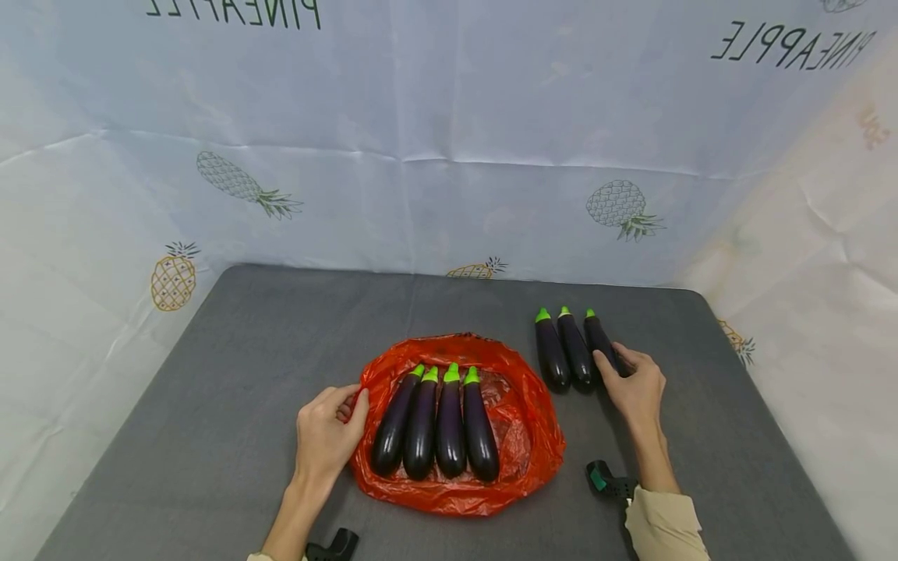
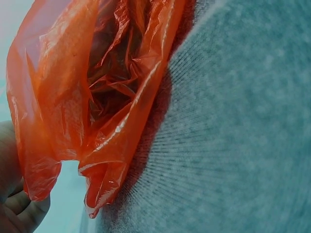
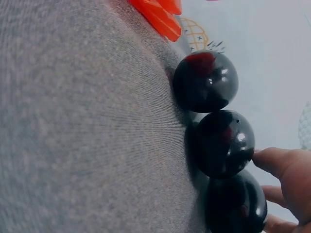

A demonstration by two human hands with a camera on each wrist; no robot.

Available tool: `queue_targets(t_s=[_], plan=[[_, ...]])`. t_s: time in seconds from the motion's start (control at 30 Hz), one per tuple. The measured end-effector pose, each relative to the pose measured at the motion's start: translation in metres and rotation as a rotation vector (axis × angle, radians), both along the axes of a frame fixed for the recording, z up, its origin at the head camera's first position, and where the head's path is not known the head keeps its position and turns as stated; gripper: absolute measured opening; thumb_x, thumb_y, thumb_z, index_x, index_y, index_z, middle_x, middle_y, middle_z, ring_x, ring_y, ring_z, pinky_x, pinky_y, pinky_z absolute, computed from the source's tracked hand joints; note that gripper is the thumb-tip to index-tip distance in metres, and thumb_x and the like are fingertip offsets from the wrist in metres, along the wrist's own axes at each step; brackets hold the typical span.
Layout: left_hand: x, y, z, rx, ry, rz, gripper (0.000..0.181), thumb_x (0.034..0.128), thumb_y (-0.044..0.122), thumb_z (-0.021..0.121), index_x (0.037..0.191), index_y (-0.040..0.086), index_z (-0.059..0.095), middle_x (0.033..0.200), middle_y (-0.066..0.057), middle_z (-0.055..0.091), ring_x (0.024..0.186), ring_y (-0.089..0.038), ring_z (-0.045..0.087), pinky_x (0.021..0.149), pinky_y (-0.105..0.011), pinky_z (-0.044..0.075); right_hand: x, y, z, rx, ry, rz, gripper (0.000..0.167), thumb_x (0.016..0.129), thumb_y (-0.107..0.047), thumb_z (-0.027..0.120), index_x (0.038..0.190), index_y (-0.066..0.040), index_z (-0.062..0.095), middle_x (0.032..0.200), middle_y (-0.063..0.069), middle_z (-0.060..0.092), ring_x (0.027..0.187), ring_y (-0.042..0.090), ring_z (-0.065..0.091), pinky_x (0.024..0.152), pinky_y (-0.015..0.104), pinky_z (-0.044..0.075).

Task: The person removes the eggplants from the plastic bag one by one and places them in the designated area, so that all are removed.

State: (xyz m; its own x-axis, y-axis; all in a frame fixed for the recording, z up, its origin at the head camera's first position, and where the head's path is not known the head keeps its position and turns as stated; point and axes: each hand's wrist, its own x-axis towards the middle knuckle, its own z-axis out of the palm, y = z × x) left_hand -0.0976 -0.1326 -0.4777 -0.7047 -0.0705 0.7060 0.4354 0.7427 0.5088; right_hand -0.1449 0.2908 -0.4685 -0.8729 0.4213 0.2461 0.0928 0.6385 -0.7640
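A red plastic bag (image 1: 519, 487) lies spread on the grey table, its rim rolled around several dark eggplants (image 1: 450, 432) with green stem ends, set side by side. My left hand (image 1: 328, 432) pinches the bag's left rim; in the left wrist view, part of that hand (image 2: 19, 208) shows beside the bag (image 2: 63, 111). To the right of the bag, three more eggplants (image 1: 577, 351) lie in a row. My right hand (image 1: 637, 389) holds the rightmost one, thumb on its left side. The right wrist view shows their rounded ends (image 3: 223, 143) and my right hand (image 3: 294, 179).
The grey table (image 1: 210, 467) reaches back to a pale cloth (image 1: 435, 210) printed with pineapples, which also hangs at both sides. Black devices (image 1: 610, 481) sit by both wrists, and the right forearm has a beige sleeve (image 1: 666, 526).
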Motion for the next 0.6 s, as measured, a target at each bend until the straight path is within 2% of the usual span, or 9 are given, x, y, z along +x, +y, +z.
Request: queue_targets(t_s=[0.5, 0.57, 0.6], plan=[[0.0, 0.0, -0.001, 0.004, -0.004, 0.006, 0.007, 0.0763, -0.005, 0.08, 0.081, -0.001, 0.077, 0.062, -0.006, 0.065, 0.051, -0.008, 0.057, 0.05, -0.016, 0.049, 0.003, 0.0, 0.007, 0.0, 0.057, -0.006, 0.044, 0.093, -0.016, 0.074, 0.129, 0.007, 0.066, 0.13, 0.031, 0.063, 0.118, 0.049, 0.063, 0.103, 0.058, 0.049], [-0.001, 0.0, 0.0, 0.004, -0.002, 0.006, 0.007, 0.0762, -0.005, 0.08, 0.081, -0.001, 0.077, 0.062, -0.006, 0.065, 0.05, -0.009, 0.057, 0.05, -0.017, 0.049, 0.004, -0.002, 0.01, 0.004, 0.078, -0.005, 0.043, 0.092, -0.015, 0.075, 0.129, 0.006, 0.066, 0.13, 0.029, 0.064, 0.118, 0.046, 0.064, 0.103, 0.055, 0.05], [-0.001, 0.0, 0.0, 0.004, -0.002, 0.006, 0.007, 0.0762, -0.005, 0.08, 0.081, 0.0, 0.077, 0.063, -0.006, 0.065, 0.05, -0.009, 0.058, 0.05, -0.017, 0.049, 0.005, -0.003, 0.012, 0.008, 0.09, -0.004, 0.043, 0.092, -0.014, 0.075, 0.129, 0.005, 0.067, 0.13, 0.029, 0.065, 0.117, 0.045, 0.065, 0.104, 0.048, 0.053]])
